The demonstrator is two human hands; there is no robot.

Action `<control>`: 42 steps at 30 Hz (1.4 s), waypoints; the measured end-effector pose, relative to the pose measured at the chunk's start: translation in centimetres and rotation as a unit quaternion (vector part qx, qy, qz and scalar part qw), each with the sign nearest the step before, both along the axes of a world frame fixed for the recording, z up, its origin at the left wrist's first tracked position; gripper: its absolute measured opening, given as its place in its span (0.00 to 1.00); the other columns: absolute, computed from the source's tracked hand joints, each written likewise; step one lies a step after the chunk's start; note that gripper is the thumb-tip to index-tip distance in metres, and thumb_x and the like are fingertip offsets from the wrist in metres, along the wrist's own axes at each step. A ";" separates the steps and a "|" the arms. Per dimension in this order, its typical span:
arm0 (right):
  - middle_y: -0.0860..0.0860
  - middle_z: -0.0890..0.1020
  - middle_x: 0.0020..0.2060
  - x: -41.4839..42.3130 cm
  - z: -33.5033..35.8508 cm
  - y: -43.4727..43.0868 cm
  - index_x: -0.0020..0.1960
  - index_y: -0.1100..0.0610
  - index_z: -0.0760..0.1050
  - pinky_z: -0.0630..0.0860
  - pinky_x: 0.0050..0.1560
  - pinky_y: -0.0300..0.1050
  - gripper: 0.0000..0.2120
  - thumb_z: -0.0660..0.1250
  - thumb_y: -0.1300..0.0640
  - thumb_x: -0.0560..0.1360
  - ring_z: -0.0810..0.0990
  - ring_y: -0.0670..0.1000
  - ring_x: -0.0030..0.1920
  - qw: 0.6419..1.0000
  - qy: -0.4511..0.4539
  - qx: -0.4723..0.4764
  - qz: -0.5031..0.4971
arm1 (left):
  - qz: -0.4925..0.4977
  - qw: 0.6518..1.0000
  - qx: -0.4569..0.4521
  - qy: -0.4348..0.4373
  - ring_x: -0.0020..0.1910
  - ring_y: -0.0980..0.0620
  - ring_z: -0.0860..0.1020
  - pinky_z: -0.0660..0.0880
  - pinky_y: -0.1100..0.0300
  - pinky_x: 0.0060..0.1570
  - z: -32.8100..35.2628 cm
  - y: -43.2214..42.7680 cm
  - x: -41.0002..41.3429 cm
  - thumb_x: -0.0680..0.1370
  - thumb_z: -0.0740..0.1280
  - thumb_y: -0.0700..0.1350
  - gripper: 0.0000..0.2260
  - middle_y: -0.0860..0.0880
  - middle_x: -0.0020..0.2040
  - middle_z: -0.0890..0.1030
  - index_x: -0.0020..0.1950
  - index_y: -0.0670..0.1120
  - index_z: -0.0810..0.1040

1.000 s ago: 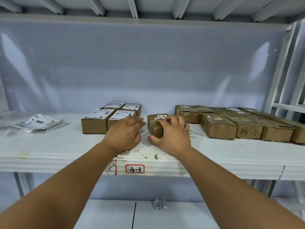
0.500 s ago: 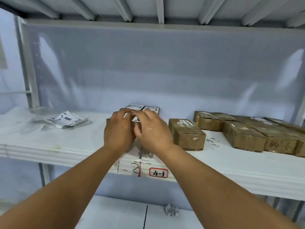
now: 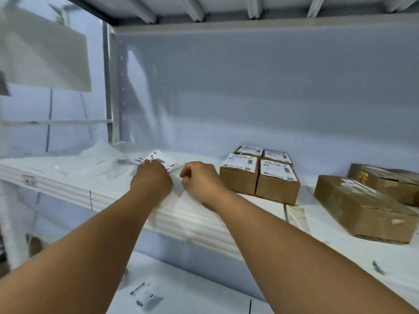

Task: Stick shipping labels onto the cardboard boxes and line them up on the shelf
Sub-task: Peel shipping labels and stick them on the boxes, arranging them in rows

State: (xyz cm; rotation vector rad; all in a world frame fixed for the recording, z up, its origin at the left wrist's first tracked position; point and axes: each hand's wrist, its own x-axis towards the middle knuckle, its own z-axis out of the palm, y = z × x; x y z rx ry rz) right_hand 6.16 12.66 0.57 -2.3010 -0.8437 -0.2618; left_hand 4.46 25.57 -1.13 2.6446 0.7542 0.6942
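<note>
— How are the hands held?
— The left hand [image 3: 150, 180] is laid on the shipping labels [image 3: 158, 159], grip unclear; the right hand [image 3: 199, 180] is curled, empty.
— Boxes?
— Four labelled boxes [image 3: 258, 172] are set to the right on the shelf [image 3: 204, 223].

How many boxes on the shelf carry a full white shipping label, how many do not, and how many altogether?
Labelled boxes: 4
Unlabelled boxes: 2 clearly seen; the right edge may hide more
Total: 6 seen
</note>
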 end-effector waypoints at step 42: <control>0.53 0.70 0.61 0.6 -1.4 0.2 0.59 0.54 0.76 0.67 0.59 0.49 0.22 0.54 0.40 0.78 0.63 0.56 0.64 0.978 -0.077 -0.194 -0.023 | -0.035 0.722 -0.438 -0.534 0.44 0.54 0.82 0.76 0.65 0.45 0.2 1.9 -2.3 0.82 0.54 0.42 0.11 0.51 0.47 0.78 0.40 0.50 0.64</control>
